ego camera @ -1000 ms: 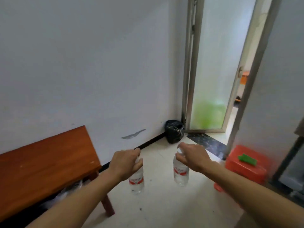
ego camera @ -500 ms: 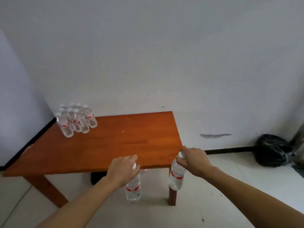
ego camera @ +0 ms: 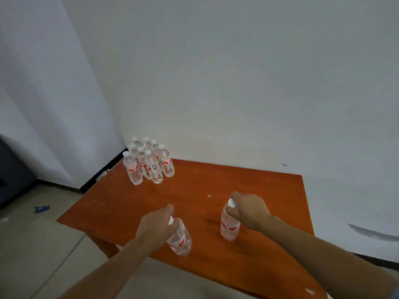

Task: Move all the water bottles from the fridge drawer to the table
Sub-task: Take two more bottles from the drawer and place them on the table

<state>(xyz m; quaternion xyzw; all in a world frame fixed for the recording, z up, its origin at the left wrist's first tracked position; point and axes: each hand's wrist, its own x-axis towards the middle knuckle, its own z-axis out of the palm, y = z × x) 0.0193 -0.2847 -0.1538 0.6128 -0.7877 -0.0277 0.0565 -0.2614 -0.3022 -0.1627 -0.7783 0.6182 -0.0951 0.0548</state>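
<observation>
My left hand (ego camera: 155, 228) grips the neck of a clear water bottle (ego camera: 180, 239) with a red label, held tilted over the near part of the orange wooden table (ego camera: 269, 190). In my right hand (ego camera: 250, 209) is a second water bottle (ego camera: 229, 225), held upright by its white cap above the table top. Whether either bottle touches the wood I cannot tell. Several more water bottles (ego camera: 149, 164) stand bunched at the table's far left corner. The fridge drawer is out of view.
White walls meet in a corner behind the table. A dark object (ego camera: 13, 169) stands at the far left. A blue scrap (ego camera: 42, 209) lies on the pale tiled floor (ego camera: 32, 244) left of the table. One table leg (ego camera: 105, 244) shows below the near left edge.
The view has swung left from the doorway to the table. Both hands, each with a bottle, have moved from beside the table edge to above the table top.
</observation>
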